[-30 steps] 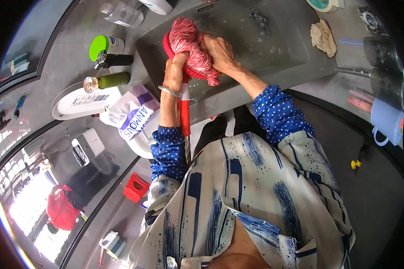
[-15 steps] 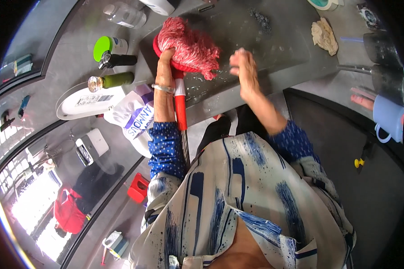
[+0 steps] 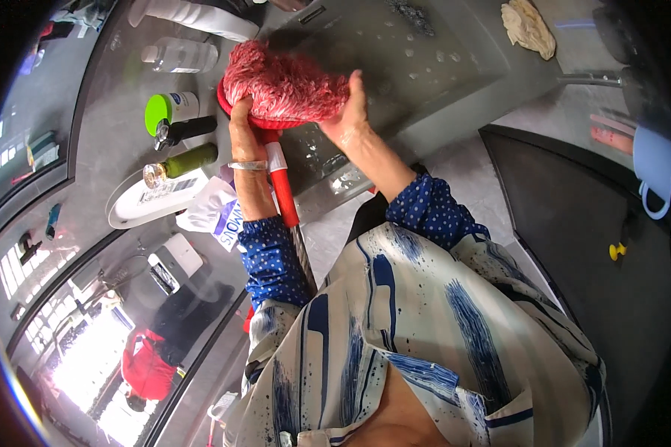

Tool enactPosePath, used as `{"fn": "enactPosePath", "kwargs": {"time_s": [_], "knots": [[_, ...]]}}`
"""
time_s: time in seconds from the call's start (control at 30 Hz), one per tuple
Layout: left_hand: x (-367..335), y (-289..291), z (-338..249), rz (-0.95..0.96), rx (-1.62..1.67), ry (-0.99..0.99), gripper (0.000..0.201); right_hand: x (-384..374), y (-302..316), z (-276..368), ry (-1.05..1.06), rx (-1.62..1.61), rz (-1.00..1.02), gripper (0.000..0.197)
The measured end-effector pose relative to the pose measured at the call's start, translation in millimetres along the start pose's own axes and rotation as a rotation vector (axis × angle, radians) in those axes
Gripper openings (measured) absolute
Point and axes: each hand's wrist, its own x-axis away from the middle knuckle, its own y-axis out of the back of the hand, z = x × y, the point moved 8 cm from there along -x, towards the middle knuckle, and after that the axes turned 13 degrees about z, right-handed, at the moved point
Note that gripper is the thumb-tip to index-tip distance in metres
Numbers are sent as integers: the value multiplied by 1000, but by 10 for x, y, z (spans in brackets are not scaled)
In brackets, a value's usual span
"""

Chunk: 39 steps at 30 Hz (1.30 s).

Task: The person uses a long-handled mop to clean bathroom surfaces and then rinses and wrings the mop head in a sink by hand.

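Note:
A mop head (image 3: 287, 83) with wet, shaggy pink-red strands and a red rim is held up at the near left side of the grey sink (image 3: 514, 93). My left hand (image 3: 241, 112) grips its left side, the fingers partly hidden under the strands. Against the right end of the strands, my right hand (image 3: 347, 123) is cupped, one digit pointing up and the others hidden behind the mop. From the head, the red and white mop handle (image 3: 282, 182) runs down beside my left forearm.
A clear bottle (image 3: 183, 56), a green-lidded tub (image 3: 160, 112), a black bottle (image 3: 186, 131) and an olive-green bottle (image 3: 190, 160) stand left of the sink. A dark scrubber (image 3: 411, 16) lies inside it. A crumpled beige cloth (image 3: 528, 28) rests at the right; a blue mug (image 3: 654, 160) is farther right.
My right hand has moved left from the open space over the sink onto the strands' right end. My left hand keeps its grip, and the mop head sits further left in view.

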Motion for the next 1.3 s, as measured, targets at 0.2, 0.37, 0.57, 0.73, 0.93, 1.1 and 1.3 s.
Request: {"fn": "enactPosePath", "kwargs": {"time_s": [0.2,0.37,0.57,0.73,0.93,1.1,1.3], "knots": [[6,9,61,-7,-47,3,39,-184,-153,313,172,438,48,74],[-17,65,83,44,55,-31,53,41,-779,411,382,1517,302,61],[58,-60,108,-24,122,32,39,-4,-1166,265,556,1981,565,34],[71,-85,207,-79,177,56,40,-67,-1152,110,498,2065,716,28],[80,-81,287,-55,204,-43,35,-97,-986,-13,510,2180,732,26],[51,90,467,-21,71,144,45,-188,-943,-7,438,2005,723,30],[13,158,588,-46,18,75,41,-228,-901,-69,431,2094,745,29]]}}
